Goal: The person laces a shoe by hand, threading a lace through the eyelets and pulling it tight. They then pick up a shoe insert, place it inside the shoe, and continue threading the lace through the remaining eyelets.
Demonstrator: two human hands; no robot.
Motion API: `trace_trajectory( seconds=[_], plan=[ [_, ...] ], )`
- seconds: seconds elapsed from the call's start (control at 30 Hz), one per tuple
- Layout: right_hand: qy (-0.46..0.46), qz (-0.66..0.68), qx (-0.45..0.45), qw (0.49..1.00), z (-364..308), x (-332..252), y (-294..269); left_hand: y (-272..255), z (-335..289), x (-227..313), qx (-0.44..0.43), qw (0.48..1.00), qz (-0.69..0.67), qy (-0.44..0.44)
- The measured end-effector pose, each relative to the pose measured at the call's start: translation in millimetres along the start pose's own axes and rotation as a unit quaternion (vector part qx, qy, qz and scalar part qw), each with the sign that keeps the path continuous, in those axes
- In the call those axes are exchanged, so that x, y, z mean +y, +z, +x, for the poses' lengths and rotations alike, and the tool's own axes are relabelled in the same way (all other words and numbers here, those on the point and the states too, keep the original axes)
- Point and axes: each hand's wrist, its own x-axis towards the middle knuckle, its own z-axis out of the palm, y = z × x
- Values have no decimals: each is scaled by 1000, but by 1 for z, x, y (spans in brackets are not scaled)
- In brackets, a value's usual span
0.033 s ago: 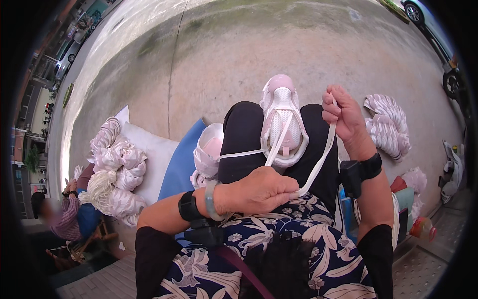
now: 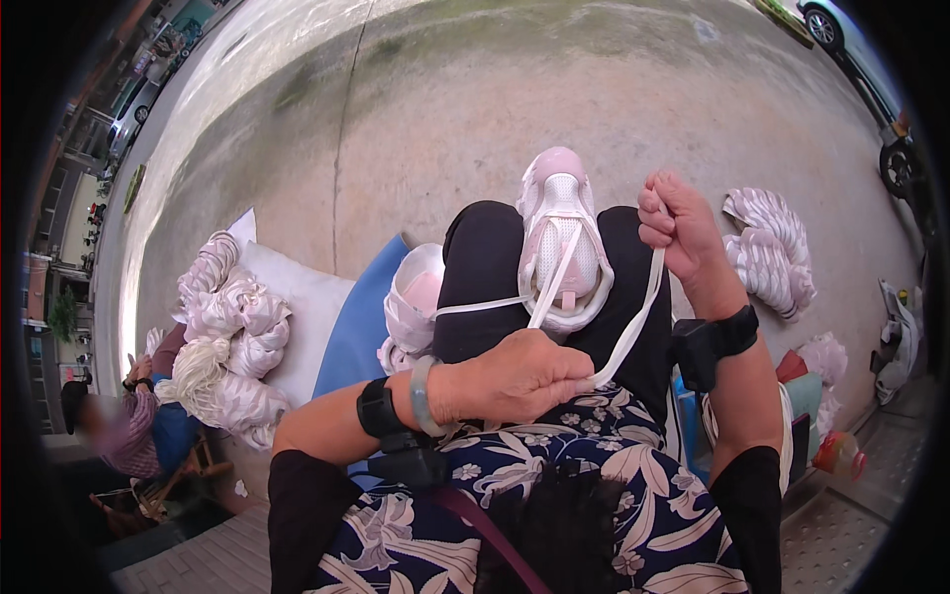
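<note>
A pink and white sneaker (image 2: 557,163) rests on my thighs, toe pointing away from me, with laces across its front and its opening toward me. My left hand (image 2: 529,376) is closed at my lap, gripping a flat white shoelace (image 2: 629,337). From it one stretch of lace runs up to my right hand (image 2: 683,223), which is raised right of the shoe, fingers curled tightly on the lace. Another strand leads from the shoe down to my left hand. A further white lace end stretches left across my thigh. The fingertips of my left hand are partly hidden.
Left of my legs stands another pink and white shoe (image 2: 421,282) by a blue sheet (image 2: 346,332). Bundled white and pink shoe parts (image 2: 237,346) lie farther left; more bundles (image 2: 772,257) lie at right. A person (image 2: 134,426) sits at far left.
My right hand's fingers have curled slightly further over the lace. The shoe and my left hand look almost unmoved.
</note>
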Motion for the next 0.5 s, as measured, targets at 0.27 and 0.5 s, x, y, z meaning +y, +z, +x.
trace_trajectory(
  seconds=[0.27, 0.5],
  plan=[
    [-112, -578, 78, 805, 35, 48, -9, 12, 16, -15, 2, 1000, -20, 24],
    [-156, -919, -96, 348, 55, 66, 29, 18, 24, -30, 29, 993, -113, 0]
  ],
)
